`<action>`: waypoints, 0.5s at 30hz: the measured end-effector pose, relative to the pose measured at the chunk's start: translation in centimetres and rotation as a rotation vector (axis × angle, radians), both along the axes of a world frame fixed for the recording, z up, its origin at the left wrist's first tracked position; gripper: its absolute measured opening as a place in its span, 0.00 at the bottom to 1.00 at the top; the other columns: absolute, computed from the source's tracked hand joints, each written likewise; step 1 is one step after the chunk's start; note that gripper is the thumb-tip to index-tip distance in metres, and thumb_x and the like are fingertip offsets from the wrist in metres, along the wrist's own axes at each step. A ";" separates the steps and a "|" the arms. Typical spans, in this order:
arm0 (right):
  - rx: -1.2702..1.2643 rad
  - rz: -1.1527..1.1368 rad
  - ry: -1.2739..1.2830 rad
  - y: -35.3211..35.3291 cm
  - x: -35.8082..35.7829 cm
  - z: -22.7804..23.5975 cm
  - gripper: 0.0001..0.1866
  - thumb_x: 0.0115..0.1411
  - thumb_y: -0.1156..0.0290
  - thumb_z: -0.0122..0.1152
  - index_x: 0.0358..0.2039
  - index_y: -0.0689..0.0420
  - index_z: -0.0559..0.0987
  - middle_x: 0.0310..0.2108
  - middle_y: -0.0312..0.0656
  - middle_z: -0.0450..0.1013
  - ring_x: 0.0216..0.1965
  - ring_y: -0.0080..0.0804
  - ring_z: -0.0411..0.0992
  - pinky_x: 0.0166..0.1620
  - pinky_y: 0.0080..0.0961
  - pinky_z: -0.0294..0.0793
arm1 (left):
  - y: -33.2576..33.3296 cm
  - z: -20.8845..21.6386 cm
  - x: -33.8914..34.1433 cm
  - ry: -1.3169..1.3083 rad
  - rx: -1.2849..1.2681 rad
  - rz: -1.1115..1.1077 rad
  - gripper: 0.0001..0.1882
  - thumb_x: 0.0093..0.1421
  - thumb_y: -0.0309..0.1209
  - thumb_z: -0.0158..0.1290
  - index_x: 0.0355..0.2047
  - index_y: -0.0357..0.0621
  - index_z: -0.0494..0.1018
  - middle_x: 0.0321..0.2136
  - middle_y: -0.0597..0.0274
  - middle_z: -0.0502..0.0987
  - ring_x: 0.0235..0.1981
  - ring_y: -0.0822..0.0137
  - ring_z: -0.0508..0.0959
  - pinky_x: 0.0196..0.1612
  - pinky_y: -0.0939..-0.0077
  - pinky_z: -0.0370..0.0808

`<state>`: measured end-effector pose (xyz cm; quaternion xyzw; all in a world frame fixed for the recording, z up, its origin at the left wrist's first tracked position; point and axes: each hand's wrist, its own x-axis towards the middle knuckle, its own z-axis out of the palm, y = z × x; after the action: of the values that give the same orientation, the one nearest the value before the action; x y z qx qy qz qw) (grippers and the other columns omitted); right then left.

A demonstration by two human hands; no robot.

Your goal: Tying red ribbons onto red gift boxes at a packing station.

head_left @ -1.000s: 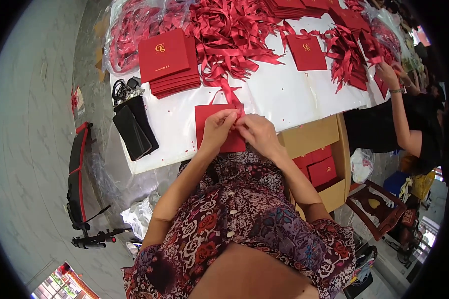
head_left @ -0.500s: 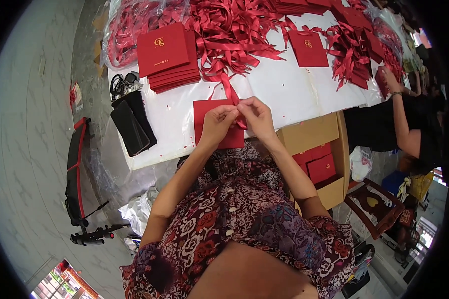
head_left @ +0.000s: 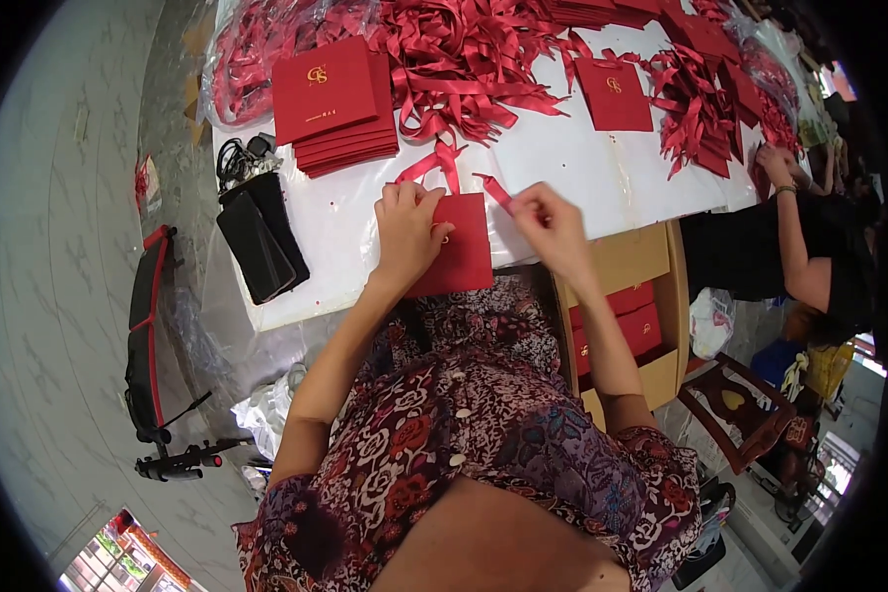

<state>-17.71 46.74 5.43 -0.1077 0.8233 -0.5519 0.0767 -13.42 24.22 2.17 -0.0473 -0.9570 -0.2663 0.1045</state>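
Observation:
A red paper bag lies at the table's near edge in front of me, a bit of gold print peeking out by my thumb. My left hand grips its upper left part, fingers curled over the top edge and thumb across the face. To the right of the bag, my right hand pinches a short red ribbon, whose free end points up and left. Another ribbon runs from the bag's top edge toward the large ribbon pile beyond.
A stack of red bags stands at the far left, with a black phone and cables nearer. One bag lies farther right. An open carton holding red bags sits below the table edge. A co-worker's arm reaches in at right.
My hands were together pinching ribbon over the bag; now they are apart. The right hand has moved right with a ribbon, and the left has shifted onto the bag's upper left part.

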 end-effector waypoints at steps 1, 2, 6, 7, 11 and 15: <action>0.064 0.018 0.059 -1.2 0.4 -0.7 0.07 0.60 0.68 0.61 0.32 0.59 0.78 0.20 0.36 0.72 0.22 0.21 0.69 0.28 0.21 0.69 | 0.2 0.2 0.0 0.001 0.000 -0.003 0.29 0.41 0.32 0.69 0.47 0.47 0.76 0.44 0.61 0.72 0.45 0.56 0.68 0.45 0.60 0.63; 0.075 0.020 0.061 -2.4 0.7 -1.4 0.08 0.58 0.67 0.63 0.32 0.58 0.77 0.20 0.43 0.73 0.21 0.32 0.73 0.28 0.30 0.71 | 0.4 0.4 -0.1 0.013 0.011 0.000 0.28 0.41 0.32 0.69 0.45 0.48 0.75 0.42 0.62 0.72 0.45 0.57 0.68 0.46 0.60 0.62; 0.236 0.008 0.102 -4.9 0.8 -2.7 0.09 0.56 0.66 0.62 0.28 0.58 0.76 0.21 0.46 0.73 0.23 0.44 0.74 0.27 0.37 0.70 | 0.7 1.4 -0.4 0.066 0.020 -0.028 0.22 0.43 0.29 0.68 0.40 0.49 0.74 0.36 0.64 0.75 0.42 0.59 0.70 0.46 0.63 0.61; 0.235 0.009 0.102 -5.1 0.8 -2.8 0.09 0.56 0.66 0.62 0.28 0.58 0.76 0.21 0.46 0.73 0.23 0.44 0.74 0.27 0.37 0.70 | 0.7 1.2 -0.4 0.066 0.019 -0.027 0.22 0.43 0.29 0.68 0.40 0.49 0.74 0.36 0.64 0.75 0.42 0.59 0.70 0.46 0.63 0.61; 0.214 -0.006 0.100 -5.5 0.8 -2.7 0.10 0.55 0.67 0.63 0.28 0.60 0.75 0.20 0.47 0.73 0.23 0.45 0.74 0.27 0.38 0.70 | 0.8 0.7 -0.5 -0.021 0.104 -0.022 0.18 0.46 0.26 0.65 0.37 0.48 0.73 0.31 0.65 0.77 0.35 0.60 0.74 0.45 0.65 0.61; 0.294 -0.055 0.215 -6.3 1.3 -3.1 0.10 0.55 0.69 0.63 0.29 0.62 0.74 0.22 0.49 0.74 0.24 0.47 0.74 0.28 0.41 0.71 | 1.1 0.8 -0.7 -0.006 0.102 -0.018 0.17 0.46 0.23 0.64 0.37 0.47 0.73 0.31 0.65 0.78 0.34 0.60 0.76 0.45 0.65 0.61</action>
<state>-16.39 40.42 2.35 -0.1312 0.9013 -0.4127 -0.0118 -14.09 25.29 2.92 -0.0498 -0.9421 -0.3157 0.1016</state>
